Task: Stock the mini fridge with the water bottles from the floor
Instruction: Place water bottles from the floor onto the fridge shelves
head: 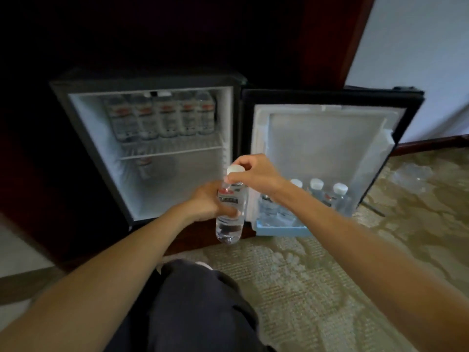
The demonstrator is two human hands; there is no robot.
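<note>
I see the water bottle (230,212) upright between both hands. The left hand (206,202) grips its body. The right hand (256,171) pinches the cap.

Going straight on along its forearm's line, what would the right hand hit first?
Probably the front edge of the mini fridge on its hinge side, just past the right hand pinching the bottle cap; depth is unclear here.

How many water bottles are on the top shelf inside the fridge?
5, side by side on the top shelf: leftmost bottle, second bottle, middle bottle, fourth bottle, rightmost bottle. More may be hidden behind them.
</note>
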